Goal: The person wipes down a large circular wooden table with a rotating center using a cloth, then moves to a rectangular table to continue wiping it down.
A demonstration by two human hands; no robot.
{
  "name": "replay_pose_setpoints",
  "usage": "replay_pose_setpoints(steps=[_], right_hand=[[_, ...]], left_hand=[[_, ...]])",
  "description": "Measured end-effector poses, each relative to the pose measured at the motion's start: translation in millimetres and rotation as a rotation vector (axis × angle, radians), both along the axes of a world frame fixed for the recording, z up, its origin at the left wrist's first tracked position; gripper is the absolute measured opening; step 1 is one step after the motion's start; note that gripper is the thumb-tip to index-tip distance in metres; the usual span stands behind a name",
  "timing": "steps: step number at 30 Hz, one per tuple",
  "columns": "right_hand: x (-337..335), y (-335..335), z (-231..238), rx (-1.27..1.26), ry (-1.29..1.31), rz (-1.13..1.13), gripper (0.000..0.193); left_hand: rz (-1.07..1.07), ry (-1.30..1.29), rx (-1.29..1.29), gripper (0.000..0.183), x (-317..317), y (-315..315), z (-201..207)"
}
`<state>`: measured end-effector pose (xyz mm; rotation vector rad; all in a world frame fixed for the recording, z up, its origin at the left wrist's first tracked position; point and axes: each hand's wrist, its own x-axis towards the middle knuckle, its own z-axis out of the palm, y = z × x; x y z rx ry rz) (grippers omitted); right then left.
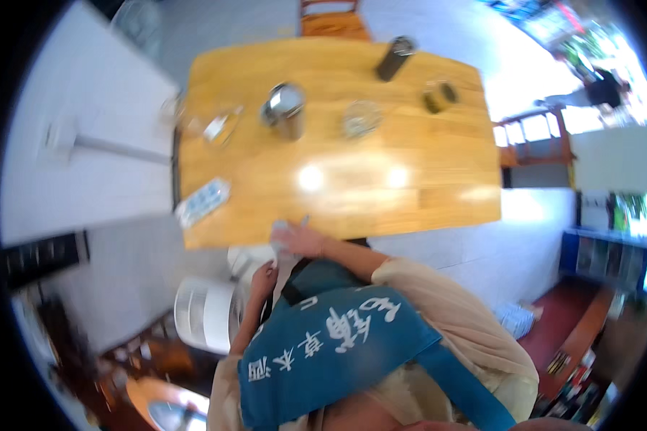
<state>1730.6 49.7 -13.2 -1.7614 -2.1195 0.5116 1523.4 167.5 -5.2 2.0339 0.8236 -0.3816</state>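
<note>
My right hand (300, 240) reaches across to the near edge of the wooden table (424, 158), blurred by motion. Something pale shows at its fingers, but I cannot make out what it is or whether it is gripped. Just below the edge, my left hand (265, 271) has its fingers drawn together. A white object (250, 257) lies close beside those fingers, its kind unclear. A white and blue packet (204, 202) rests on the table's near left corner.
Farther back on the table stand a metal jug (286, 104), a clear glass dish (361, 118), a dark tumbler (395, 59) and a jar with dark contents (439, 96). A white fan-like appliance (205, 313) is at my left. Chairs (535, 140) flank the table.
</note>
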Motion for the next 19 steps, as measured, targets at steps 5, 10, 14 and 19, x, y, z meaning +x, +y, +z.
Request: replay_pose_setpoints(steps=[5,10,14,19], right_hand=[[42.8,-112.7,-2.9,0.057,-0.045,-0.109,0.019],[66.0,-204.4,-7.0,0.06,-0.18,-0.299,0.019],[82.3,-271.8,-2.9,0.02,-0.19,-0.427,0.02],[109.8,-338.8,9.0,-0.045,-0.133,-0.552,0.019]], left_hand=[[-0.148,-0.19,0.019,0.032,58.8,4.4,-0.9],[-0.322,-0.067,0.006,0.037,103.8,-6.9,-15.9],[-0.42,0.003,-0.013,0.042,129.1,-25.5,-23.1],[-0.569,-0.05,0.289,0.049,146.1,-7.0,-128.5]])
